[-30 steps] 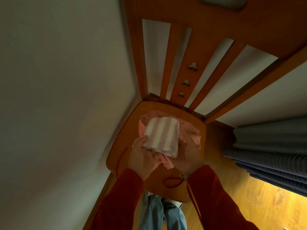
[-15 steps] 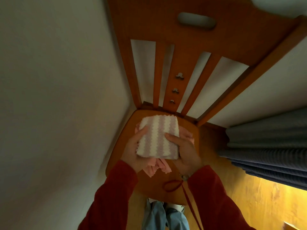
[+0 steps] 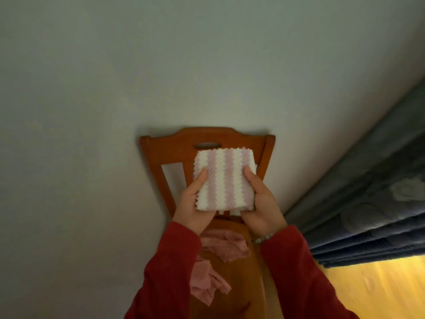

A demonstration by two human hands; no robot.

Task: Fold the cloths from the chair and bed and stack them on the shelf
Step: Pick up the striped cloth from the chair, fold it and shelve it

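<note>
A folded cloth with pink and white stripes (image 3: 224,179) is held up in front of the chair back. My left hand (image 3: 192,204) grips its left edge, thumb on top. My right hand (image 3: 262,203) grips its right edge the same way. Below my arms, a crumpled pink cloth (image 3: 220,246) lies on the seat of the wooden chair (image 3: 161,146), partly hidden by my red sleeves. No shelf is in view.
The chair stands against a pale wall (image 3: 92,111). At the right is a bed with blue-grey bedding (image 3: 372,210). A strip of yellow wooden floor (image 3: 377,288) shows at the lower right.
Both hands lifted the folded striped cloth up off the chair seat, away from the pink cloth. The view rose and pulled back, so the whole chair back now shows.
</note>
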